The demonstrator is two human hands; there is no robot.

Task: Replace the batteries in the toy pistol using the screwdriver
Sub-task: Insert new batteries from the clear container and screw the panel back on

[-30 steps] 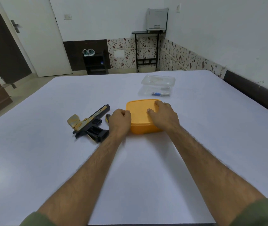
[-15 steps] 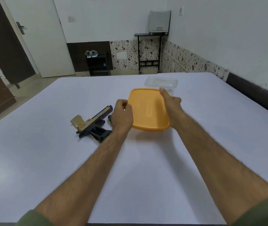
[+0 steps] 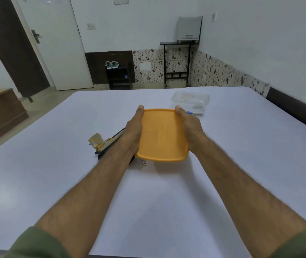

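Observation:
I hold an orange plastic box (image 3: 162, 135) with its lid on above the white table (image 3: 55, 164). My left hand (image 3: 134, 130) grips its left side and my right hand (image 3: 188, 125) grips its right side, thumbs on the lid's far corners. The black and gold toy pistol (image 3: 100, 144) lies on the table to the left, partly hidden under my left wrist. A thin metal tip (image 3: 143, 162) pokes out below the box's near left corner. The rest of it is hidden.
A clear plastic container (image 3: 190, 98) stands at the back right of the table. A small blue and white object (image 3: 195, 113) lies in front of it, just beyond my right hand. Walls run behind and along the right side of the table.
Both hands lifted the orange box off the table and brought it up toward me. It now covers part of the pistol from view.

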